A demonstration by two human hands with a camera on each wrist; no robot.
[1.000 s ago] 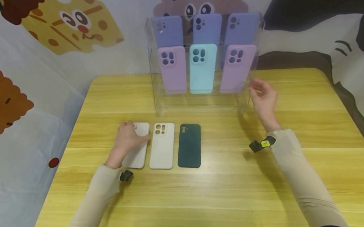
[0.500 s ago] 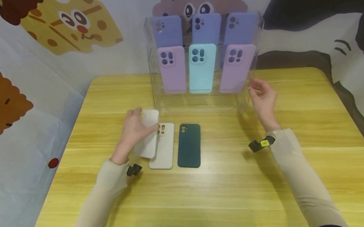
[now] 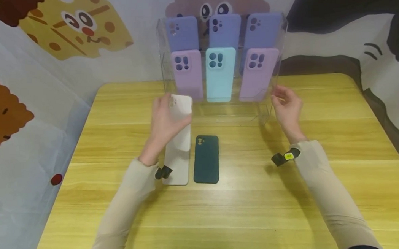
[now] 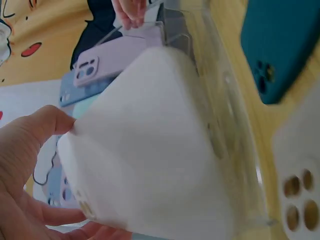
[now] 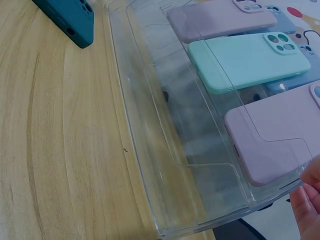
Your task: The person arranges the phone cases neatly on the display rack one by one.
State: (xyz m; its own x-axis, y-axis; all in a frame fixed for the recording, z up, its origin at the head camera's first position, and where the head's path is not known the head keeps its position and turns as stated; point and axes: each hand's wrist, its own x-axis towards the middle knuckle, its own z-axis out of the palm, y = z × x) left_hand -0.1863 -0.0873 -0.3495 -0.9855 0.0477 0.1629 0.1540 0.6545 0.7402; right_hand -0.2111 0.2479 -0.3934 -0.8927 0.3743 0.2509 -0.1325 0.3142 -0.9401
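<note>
My left hand (image 3: 161,125) grips a white phone case (image 3: 183,108) by its upper end, thumb on one long edge and fingers on the other. In the left wrist view the broad back of this case (image 4: 145,135) is tilted and raised at the front of a clear acrylic display stand (image 3: 224,119). My right hand (image 3: 289,109) pinches the right side panel of the stand; in the right wrist view only fingertips (image 5: 304,205) show there. A second white phone case (image 3: 176,169) lies on the table, partly hidden under the left hand and raised case. Beside it lies a dark green phone case (image 3: 206,160).
Two tiers of the stand hold cases: blue-violet ones (image 3: 183,34) behind, and in front a left lilac case (image 3: 188,81), a mint case (image 3: 220,79) and a right lilac case (image 3: 258,79). A printed cloth (image 3: 141,63) hangs behind the wooden table (image 3: 253,212).
My left hand has lifted the white phone case from the left end of the row and carried it right and away toward the stand. The right hand has stayed at the stand's side.
</note>
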